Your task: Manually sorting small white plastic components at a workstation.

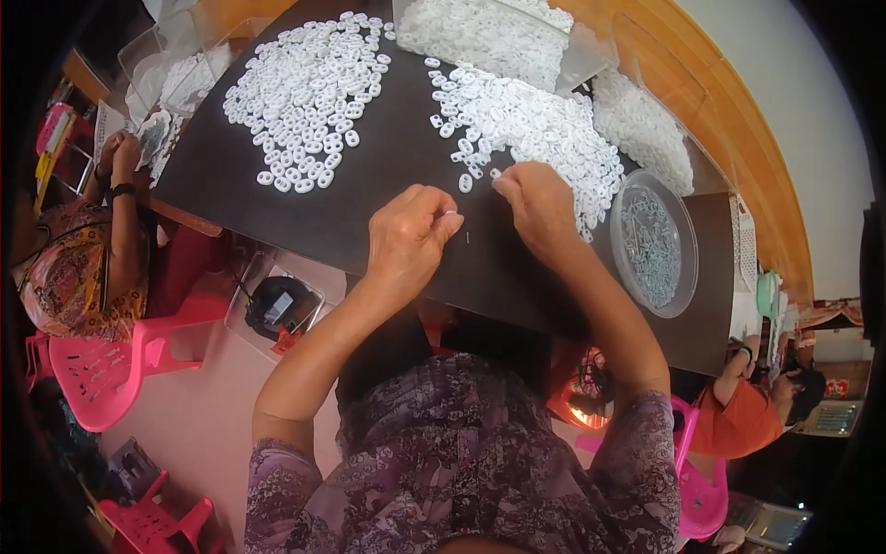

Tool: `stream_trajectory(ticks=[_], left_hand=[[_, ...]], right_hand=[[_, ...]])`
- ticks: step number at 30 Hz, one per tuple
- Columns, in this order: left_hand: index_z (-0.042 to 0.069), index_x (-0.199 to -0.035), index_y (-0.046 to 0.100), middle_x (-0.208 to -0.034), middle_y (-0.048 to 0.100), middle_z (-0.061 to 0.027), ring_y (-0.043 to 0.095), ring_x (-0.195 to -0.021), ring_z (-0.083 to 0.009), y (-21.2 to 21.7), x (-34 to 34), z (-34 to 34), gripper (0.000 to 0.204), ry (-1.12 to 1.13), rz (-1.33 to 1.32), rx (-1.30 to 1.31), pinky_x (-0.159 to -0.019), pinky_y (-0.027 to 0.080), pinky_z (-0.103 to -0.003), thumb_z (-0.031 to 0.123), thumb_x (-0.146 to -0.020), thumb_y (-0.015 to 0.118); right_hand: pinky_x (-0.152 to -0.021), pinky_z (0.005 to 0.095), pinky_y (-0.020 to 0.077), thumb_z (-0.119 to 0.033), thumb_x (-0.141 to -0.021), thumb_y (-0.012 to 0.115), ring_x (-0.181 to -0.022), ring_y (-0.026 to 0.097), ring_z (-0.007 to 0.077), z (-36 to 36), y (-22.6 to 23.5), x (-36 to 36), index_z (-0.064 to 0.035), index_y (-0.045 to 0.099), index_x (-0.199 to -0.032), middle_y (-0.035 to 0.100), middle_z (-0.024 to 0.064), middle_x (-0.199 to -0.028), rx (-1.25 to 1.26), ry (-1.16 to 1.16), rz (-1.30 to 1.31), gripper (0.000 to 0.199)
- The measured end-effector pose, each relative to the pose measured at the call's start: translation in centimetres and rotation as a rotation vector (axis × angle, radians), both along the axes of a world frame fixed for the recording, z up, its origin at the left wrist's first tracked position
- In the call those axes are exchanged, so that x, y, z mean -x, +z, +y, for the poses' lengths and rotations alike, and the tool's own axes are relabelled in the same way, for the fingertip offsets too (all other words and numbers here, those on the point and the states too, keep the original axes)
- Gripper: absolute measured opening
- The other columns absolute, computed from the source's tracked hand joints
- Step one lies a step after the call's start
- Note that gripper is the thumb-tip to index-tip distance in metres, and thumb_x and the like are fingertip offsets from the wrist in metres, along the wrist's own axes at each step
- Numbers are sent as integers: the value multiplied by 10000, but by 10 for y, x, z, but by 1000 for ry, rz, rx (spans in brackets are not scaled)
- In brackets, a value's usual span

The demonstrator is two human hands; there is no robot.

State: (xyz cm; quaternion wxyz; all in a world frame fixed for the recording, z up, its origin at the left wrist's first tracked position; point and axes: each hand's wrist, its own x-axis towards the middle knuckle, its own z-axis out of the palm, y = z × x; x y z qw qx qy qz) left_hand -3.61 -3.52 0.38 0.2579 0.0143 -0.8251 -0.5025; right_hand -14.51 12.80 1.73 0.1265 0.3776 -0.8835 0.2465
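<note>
Left hand point(406, 242): raised over the near edge of the dark table point(369, 198), wrist bent, knuckles up, forearm rising from the lower left; fingers curled in, thumb and forefinger pinched on a small white piece point(451, 214) at the fingertips.
Right hand point(538, 205): set at the near fringe of the right-hand heap, back of hand up, forearm slanting in from the lower right; fingertips bunched and pressed together at the loose rings, grasp on any single piece not discernible.
White rings, right heap point(535, 129): small flat plastic loops, spread thick across the table just beyond the right hand, touching its fingertips.
White rings, left heap point(309, 88): similar loops, scattered on the far left of the table, well apart from both hands.
Small pin point(467, 237): thin, pale, lying on the bare tabletop between the two hands.
Round clear tub point(655, 242): on the table right of the right hand, filled with small grey metal parts.
Clear bag point(489, 32): at the far edge, packed with white pieces.
Pink chair point(106, 369): lower left, beside a seated person in patterned cloth.
</note>
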Motion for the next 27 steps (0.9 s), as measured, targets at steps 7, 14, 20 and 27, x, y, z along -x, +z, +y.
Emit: stream_trajectory(ticks=[7, 14, 20, 27], left_hand=[[2, -853, 615, -746, 584, 17, 509, -653, -52, -10, 2, -7, 106, -27, -121, -296, -597, 427, -203, 84, -814, 669], [-3, -893, 625, -746, 601, -4, 517, -635, -58, -1, -10, -11, 122, -123, -190, -705, -562, 403, -184, 108, -845, 640], [6, -903, 604, -734, 625, -53, 556, -593, -83, 12, -23, -8, 111, -161, -271, -936, -531, 418, -187, 109, -865, 618], [0, -907, 598, -733, 623, -66, 565, -588, -102, 17, -33, -5, 137, -247, -253, -1082, -527, 432, -204, 131, -870, 618]], right_hand=[[-637, 379, 436, -116, -758, 666, -733, 548, 299, 4, 8, -45, -48, 594, -802, 560, 104, -741, 81, 181, -90, 108], [-602, 388, 426, -91, -716, 674, -715, 522, 278, -14, -7, -56, -68, 561, -772, 525, 78, -733, -29, 202, 68, 128], [-576, 345, 434, -32, -735, 632, -653, 533, 243, -10, -1, -60, -56, 553, -768, 525, 76, -702, 44, 206, -15, 88], [-587, 193, 421, -14, -803, 621, -670, 514, 34, -12, 20, -67, -19, 588, -838, 575, -18, -758, 359, 39, -725, 48]])
